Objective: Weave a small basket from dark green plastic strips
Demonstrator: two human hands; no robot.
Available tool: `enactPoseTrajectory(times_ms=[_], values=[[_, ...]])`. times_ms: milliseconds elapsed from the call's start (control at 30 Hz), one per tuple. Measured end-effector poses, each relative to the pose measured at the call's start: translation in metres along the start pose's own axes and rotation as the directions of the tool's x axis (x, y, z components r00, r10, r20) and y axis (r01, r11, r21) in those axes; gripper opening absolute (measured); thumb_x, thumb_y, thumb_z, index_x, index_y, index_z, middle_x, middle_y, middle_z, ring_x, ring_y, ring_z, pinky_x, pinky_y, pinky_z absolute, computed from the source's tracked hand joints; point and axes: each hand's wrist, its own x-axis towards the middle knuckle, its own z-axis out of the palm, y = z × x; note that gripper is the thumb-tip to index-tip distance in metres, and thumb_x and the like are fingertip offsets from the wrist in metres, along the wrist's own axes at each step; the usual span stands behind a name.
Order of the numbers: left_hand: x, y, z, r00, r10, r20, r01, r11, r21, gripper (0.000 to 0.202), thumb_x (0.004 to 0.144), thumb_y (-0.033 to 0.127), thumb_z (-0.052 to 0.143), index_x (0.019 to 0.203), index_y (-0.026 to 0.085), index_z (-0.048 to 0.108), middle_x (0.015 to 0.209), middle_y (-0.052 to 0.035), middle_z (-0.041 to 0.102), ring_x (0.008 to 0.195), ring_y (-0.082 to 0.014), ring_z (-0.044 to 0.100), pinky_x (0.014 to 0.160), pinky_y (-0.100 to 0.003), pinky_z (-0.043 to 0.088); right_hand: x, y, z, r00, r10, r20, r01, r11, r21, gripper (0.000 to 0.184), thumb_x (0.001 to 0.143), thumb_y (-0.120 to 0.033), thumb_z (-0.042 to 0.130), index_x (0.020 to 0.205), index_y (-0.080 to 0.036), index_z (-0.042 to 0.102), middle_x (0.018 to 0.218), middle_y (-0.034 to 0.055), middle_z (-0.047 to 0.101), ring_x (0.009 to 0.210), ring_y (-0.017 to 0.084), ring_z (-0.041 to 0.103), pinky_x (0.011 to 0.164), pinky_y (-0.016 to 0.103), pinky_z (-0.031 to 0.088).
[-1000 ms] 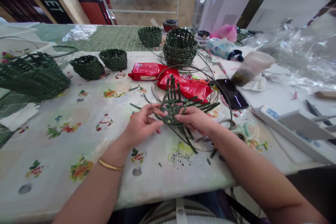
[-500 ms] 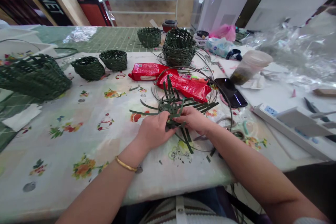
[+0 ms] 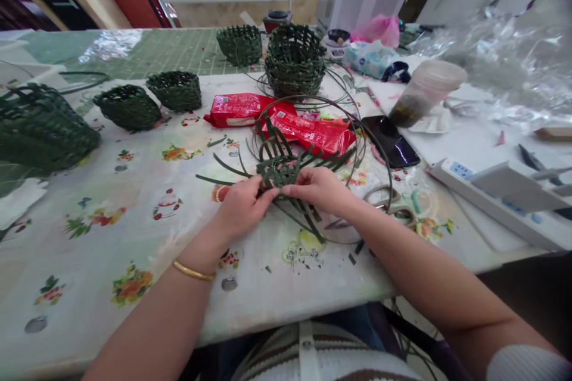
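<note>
A half-woven mat of dark green strips (image 3: 280, 168) lies on the flowered tablecloth (image 3: 134, 232), loose strip ends fanning out on all sides. My left hand (image 3: 241, 208) pinches its near left edge with closed fingers. From the right, my right hand (image 3: 319, 189) grips the woven middle, fingers pressed onto the strips. A gold bangle sits on my left wrist. Thin wire hoops (image 3: 361, 137) circle the mat on the table.
Several finished green baskets (image 3: 295, 59) stand behind and to the left. Two red packets (image 3: 308, 131), a black phone (image 3: 391, 141), a plastic cup (image 3: 424, 90), scissors (image 3: 393, 205) and a white power strip (image 3: 487, 202) lie to the right.
The woven piece was turned and laid flatter. My left hand moved in from the left and closed on its edge. The view shifted slightly downward.
</note>
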Motion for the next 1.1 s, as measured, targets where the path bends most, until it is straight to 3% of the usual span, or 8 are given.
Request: enactPoseTrajectory(times_ms=[67, 233, 467, 600, 700, 867, 1000, 1100], values=[[0.002, 0.005, -0.003, 1.0, -0.024, -0.017, 0.025, 0.996, 0.084, 0.018, 0.082, 0.031, 0.049, 0.075, 0.016, 0.055, 0.056, -0.0003, 0.058, 0.058, -0.0164, 0.057, 0.057, -0.026, 0.04, -0.008, -0.008, -0.001, 0.989, -0.112, -0.097, 0.084, 0.962, -0.26, 0.03, 0.074, -0.044, 0.061, 0.064, -0.018, 0.051, 0.053, -0.0046, 0.048, 0.051, 0.009, 0.042, 0.048, 0.022, 0.025], [0.004, 0.011, -0.003, 0.998, -0.065, 0.013, 0.061, 0.981, 0.187, 0.018, 0.084, 0.031, 0.046, 0.076, 0.016, 0.053, 0.068, -0.0045, 0.063, 0.067, -0.0195, 0.06, 0.059, -0.027, 0.04, -0.028, -0.031, 0.0, 0.923, -0.384, 0.028, 0.282, 0.623, -0.729, 0.035, 0.074, -0.052, 0.059, 0.083, -0.018, 0.056, 0.076, 0.0031, 0.06, 0.067, 0.017, 0.055, 0.05, 0.025, 0.025], [0.005, 0.014, -0.005, 0.997, -0.079, 0.004, 0.074, 0.949, 0.305, 0.019, 0.085, 0.03, 0.042, 0.08, 0.015, 0.054, 0.07, -0.0076, 0.064, 0.07, -0.0219, 0.062, 0.057, -0.027, 0.039, -0.033, -0.046, 0.015, 0.868, -0.463, 0.182, 0.356, 0.325, -0.876, 0.015, 0.08, -0.009, 0.042, 0.083, -0.01, 0.057, 0.076, 0.012, 0.06, 0.07, 0.022, 0.055, 0.054, 0.031, 0.031], [0.004, 0.015, -0.01, 0.994, 0.025, 0.104, -0.063, 0.922, 0.381, 0.02, 0.086, 0.029, 0.039, 0.088, 0.015, 0.053, 0.073, -0.0089, 0.065, 0.067, -0.0223, 0.062, 0.053, -0.027, 0.037, -0.021, -0.052, 0.004, 0.805, -0.381, 0.454, 0.568, 0.274, -0.776, 0.019, 0.078, -0.006, 0.042, 0.079, -0.009, 0.061, 0.073, 0.0122, 0.063, 0.064, 0.02, 0.056, 0.053, 0.03, 0.032], [0.001, 0.011, -0.013, 0.98, 0.112, 0.165, -0.162, 0.928, 0.334, 0.017, 0.084, 0.026, 0.04, 0.087, 0.015, 0.054, 0.072, -0.0082, 0.065, 0.065, -0.0215, 0.062, 0.053, -0.027, 0.036, -0.005, -0.059, -0.013, 0.757, -0.271, 0.595, 0.653, 0.343, -0.675, 0.019, 0.077, -0.01, 0.045, 0.078, -0.01, 0.064, 0.077, 0.0112, 0.065, 0.063, 0.017, 0.055, 0.053, 0.027, 0.032], [-0.008, -0.002, -0.017, 0.993, 0.113, 0.037, -0.112, 0.993, -0.032, 0.02, 0.084, 0.033, 0.045, 0.081, 0.017, 0.055, 0.071, -0.0025, 0.063, 0.064, -0.0155, 0.057, 0.059, -0.024, 0.04, 0.016, -0.059, -0.027, 0.679, -0.219, 0.7, 0.658, 0.605, -0.449, 0.019, 0.078, -0.014, 0.045, 0.075, -0.013, 0.063, 0.073, 0.005, 0.065, 0.06, 0.012, 0.053, 0.054, 0.023, 0.036], [-0.008, -0.004, -0.016, 0.999, -0.019, 0.044, 0.026, 0.985, -0.172, 0.019, 0.08, 0.034, 0.049, 0.076, 0.017, 0.056, 0.069, 0.0005, 0.061, 0.065, -0.014, 0.055, 0.061, -0.024, 0.04, 0.019, -0.04, -0.02, 0.708, -0.165, 0.687, 0.419, 0.881, -0.221, 0.02, 0.079, -0.01, 0.04, 0.072, -0.015, 0.058, 0.065, 0.0007, 0.061, 0.056, 0.011, 0.056, 0.054, 0.022, 0.042], [-0.005, -0.002, -0.016, 0.993, -0.097, 0.064, 0.106, 0.983, -0.153, 0.019, 0.078, 0.034, 0.049, 0.072, 0.017, 0.054, 0.066, 0.001, 0.059, 0.063, -0.0142, 0.053, 0.06, -0.025, 0.039, 0.015, -0.029, -0.011, 0.751, -0.132, 0.647, 0.276, 0.953, -0.126, 0.02, 0.079, -0.01, 0.037, 0.077, -0.016, 0.057, 0.067, -0.0002, 0.062, 0.054, 0.01, 0.056, 0.052, 0.02, 0.043]])
